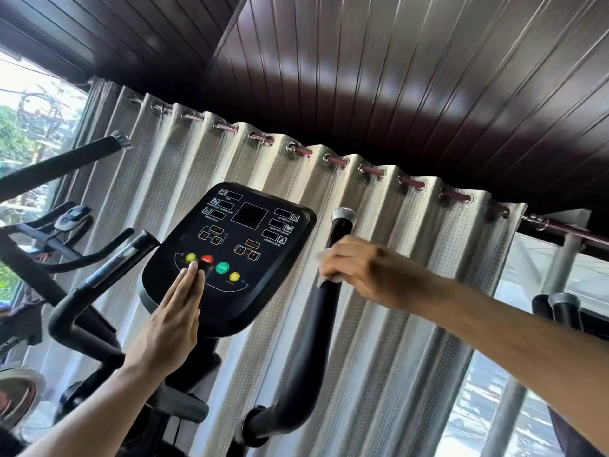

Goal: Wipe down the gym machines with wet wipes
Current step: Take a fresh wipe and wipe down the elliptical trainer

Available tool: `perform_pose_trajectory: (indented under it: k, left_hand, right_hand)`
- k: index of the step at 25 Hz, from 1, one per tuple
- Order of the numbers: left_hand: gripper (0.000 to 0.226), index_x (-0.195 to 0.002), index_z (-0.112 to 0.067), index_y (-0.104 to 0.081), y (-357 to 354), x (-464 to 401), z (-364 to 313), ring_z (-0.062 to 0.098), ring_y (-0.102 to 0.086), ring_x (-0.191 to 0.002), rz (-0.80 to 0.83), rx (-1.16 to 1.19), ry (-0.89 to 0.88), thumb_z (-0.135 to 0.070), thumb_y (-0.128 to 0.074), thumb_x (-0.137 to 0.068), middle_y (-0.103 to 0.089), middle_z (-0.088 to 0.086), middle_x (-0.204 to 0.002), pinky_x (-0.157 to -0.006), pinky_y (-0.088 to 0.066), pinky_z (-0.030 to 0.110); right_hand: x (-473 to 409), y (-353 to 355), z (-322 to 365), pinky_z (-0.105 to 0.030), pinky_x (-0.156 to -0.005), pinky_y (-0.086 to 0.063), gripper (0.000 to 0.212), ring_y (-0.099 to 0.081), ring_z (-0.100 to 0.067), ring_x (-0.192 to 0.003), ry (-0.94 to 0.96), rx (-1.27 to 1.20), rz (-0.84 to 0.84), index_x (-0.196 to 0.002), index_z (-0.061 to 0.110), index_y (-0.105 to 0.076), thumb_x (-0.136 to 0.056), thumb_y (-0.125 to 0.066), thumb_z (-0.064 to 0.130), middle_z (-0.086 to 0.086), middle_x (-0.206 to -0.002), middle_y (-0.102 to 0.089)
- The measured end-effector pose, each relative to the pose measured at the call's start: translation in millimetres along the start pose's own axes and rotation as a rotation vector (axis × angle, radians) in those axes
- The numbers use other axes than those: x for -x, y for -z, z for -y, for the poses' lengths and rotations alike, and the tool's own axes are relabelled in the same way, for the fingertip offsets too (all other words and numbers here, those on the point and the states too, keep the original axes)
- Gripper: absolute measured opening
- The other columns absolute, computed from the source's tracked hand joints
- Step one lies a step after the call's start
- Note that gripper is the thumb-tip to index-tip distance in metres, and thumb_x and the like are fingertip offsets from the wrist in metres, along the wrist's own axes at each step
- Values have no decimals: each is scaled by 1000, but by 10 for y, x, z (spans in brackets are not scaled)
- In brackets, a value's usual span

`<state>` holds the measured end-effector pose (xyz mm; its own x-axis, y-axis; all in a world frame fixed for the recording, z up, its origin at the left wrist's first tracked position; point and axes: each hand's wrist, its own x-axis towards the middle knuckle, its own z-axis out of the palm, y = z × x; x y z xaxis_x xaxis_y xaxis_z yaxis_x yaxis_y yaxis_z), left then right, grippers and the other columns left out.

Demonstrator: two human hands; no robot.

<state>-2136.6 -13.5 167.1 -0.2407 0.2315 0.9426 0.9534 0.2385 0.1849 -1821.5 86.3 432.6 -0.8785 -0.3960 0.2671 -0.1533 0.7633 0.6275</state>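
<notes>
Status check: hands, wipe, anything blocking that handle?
Right hand grips wet wipe around right handlebar. Left hand flat on console, fingertips by the buttons. Nothing blocking the bar.

Left hand (171, 316) reaches up, fingers straight and together, lying flat. Right hand (359, 272), arm extended from the right, has its fingers curled in a grip.

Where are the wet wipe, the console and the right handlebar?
wet wipe (324, 281): head view, white edge under the fingers.
console (263, 291): head view, bare lower panel.
right handlebar (324, 311): head view, black grip below the hand.
</notes>
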Motion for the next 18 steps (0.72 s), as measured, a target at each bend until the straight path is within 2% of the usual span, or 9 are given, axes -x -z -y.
perform_pose_trajectory:
  k: [2,3,5,7,10,14,16,18]
  left_hand:
    - [62,-159,3,-25,8,5,14,31,-22,-157,13,-24,0,-17,-30,-101,-16,14,-171,-127,-17,35]
    - [62,-160,1,-24,14,5,15,30,-21,-157,20,-31,0,-18,-29,-101,-15,13,-172,-126,-18,35]
    - [63,-160,0,-23,14,17,22,26,-19,-158,31,-40,2,-21,-28,-102,-13,10,-172,-126,-20,34]
    - [63,-160,0,-24,-4,19,21,26,-20,-158,27,-36,-10,-20,-29,-101,-14,10,-172,-124,-24,36]
    - [65,-160,0,-24,18,10,27,27,-22,-157,53,-53,-14,-17,-35,-99,-14,11,-172,-123,-25,32]
    - [66,-158,3,-27,57,12,-59,30,-27,-155,78,-45,18,-10,-42,-95,-18,13,-171,-123,-21,20]
    - [67,-159,2,-26,63,9,-62,29,-26,-156,83,-39,35,-10,-42,-95,-16,12,-171,-123,-19,16]
    - [67,-160,1,-24,78,15,-50,29,-25,-156,99,-22,26,-13,-40,-96,-15,11,-172,-123,-21,19]
  right_hand:
    - [59,-17,-157,-24,-104,-49,19,-62,-19,-106,40,34,-70,-108,1,-72,-91,-65,-3,-11,-112,-70]
    - [6,-27,-275,-29,-101,-54,19,-66,-22,-104,-11,63,-108,-107,0,-72,-91,-63,-3,-13,-111,-71]
    - [-187,-67,-504,-37,-84,-62,20,-69,-26,-94,-156,86,-151,-105,-2,-72,-92,-57,1,-15,-103,-72]
    - [-286,-145,-544,-37,-78,-62,18,-67,-25,-93,-218,68,-145,-104,-1,-72,-93,-59,-3,-13,-101,-70]
    - [-92,-315,-155,-37,-84,-58,19,-60,-20,-100,-209,-23,-184,-106,6,-72,-94,-61,-4,-7,-105,-65]
    - [298,-433,361,-28,-109,-45,34,-54,-17,-126,-76,-154,-288,-118,8,-70,-102,-39,7,-4,-126,-62]
    - [256,-403,150,-31,-105,-49,30,-56,-20,-121,-123,-75,-361,-119,6,-71,-99,-50,0,-6,-123,-64]
    - [108,-449,-160,-35,-95,-57,28,-62,-22,-109,-315,-68,-443,-114,7,-73,-92,-64,-8,-8,-116,-65]
